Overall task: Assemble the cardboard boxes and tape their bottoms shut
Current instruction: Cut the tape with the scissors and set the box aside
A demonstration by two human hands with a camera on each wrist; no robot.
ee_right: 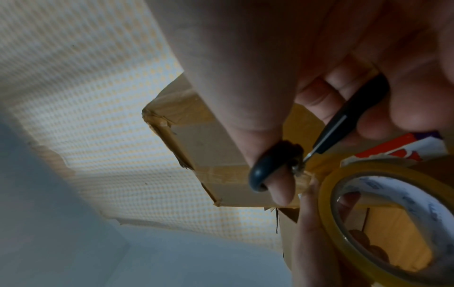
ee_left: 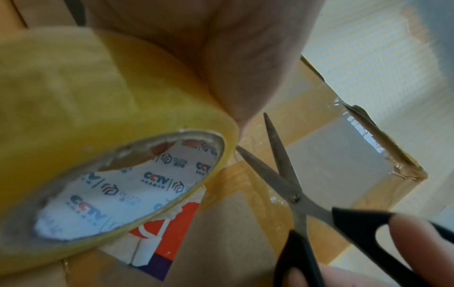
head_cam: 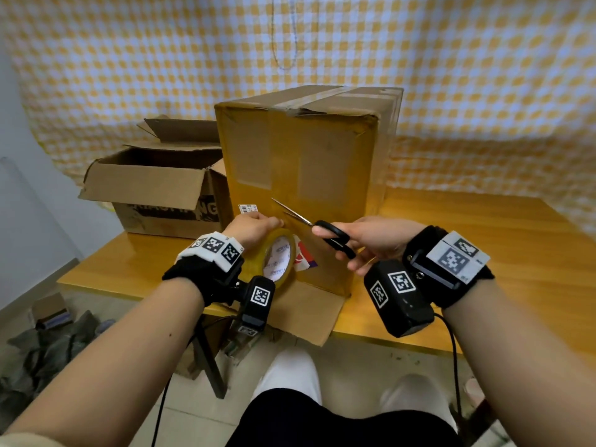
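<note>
The tall box [head_cam: 300, 175] stands upright at the counter's [head_cam: 483, 253] near edge, its front face toward the person. The left hand [head_cam: 254, 229] grips the tape roll [head_cam: 279, 259] against that face, low down. The right hand [head_cam: 371, 240], at about three o'clock from the roll, has its fingers [head_cam: 361, 267] curled through the handles of the scissors [head_cam: 309, 222]. Their blades are parted and point toward ten o'clock, straddling the stretch of tape just beside the roll, so the cut probably falls to the right hand.
</note>
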